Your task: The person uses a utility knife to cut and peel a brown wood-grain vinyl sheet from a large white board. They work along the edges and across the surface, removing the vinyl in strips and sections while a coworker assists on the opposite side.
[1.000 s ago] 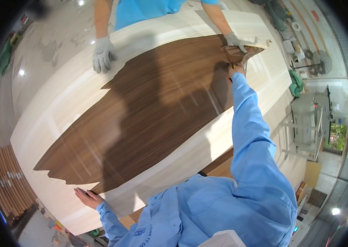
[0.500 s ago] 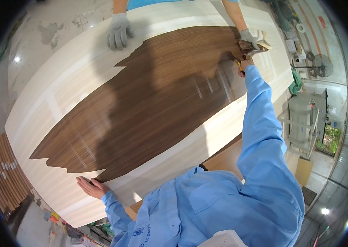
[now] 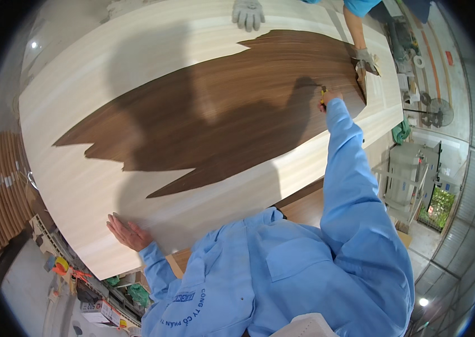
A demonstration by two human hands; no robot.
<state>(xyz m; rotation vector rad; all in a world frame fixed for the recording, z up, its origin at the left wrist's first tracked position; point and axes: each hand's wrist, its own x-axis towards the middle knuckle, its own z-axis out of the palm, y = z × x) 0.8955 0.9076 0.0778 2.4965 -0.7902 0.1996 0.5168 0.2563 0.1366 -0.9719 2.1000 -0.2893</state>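
Look at this grain: a broad, smooth cream-white wood-patterned panel [image 3: 74, 208] fills the view, bowed by the lens, with faint pale streaks running along it. Spread across its middle and toward the far right is a long, dark brown wood-grained layer [image 3: 237, 106], finely lined, its left end broken into sharp, ragged points, its lower edge one smooth sweeping curve. Shadows fall over both surfaces, and at the right end the brown edge curls and crumples. And there's the right arm, stretched far forward in a light blue cloth sleeve [image 3: 355, 163], creased at the elbow, carrying the bare right hand [image 3: 333, 100] out over the right part of the brown layer. Its fingers are curled closely around a small yellow-and-black hand tool [image 3: 323, 96]; whether the tip meets the surface, I can't tell. Down at the near left, the bare left hand [image 3: 129, 233] lies palm down on the cream panel, fingers extended and a little apart, clasping nothing, well apart from the tool and just below the jagged brown points. Across the panel, a co-worker's grey-gloved hand [image 3: 247, 15] rests on the cream far edge, fingers downward, while the co-worker's other grey-gloved hand [image 3: 365, 58] is at the crumpled right end, its exact hold too small to make out.
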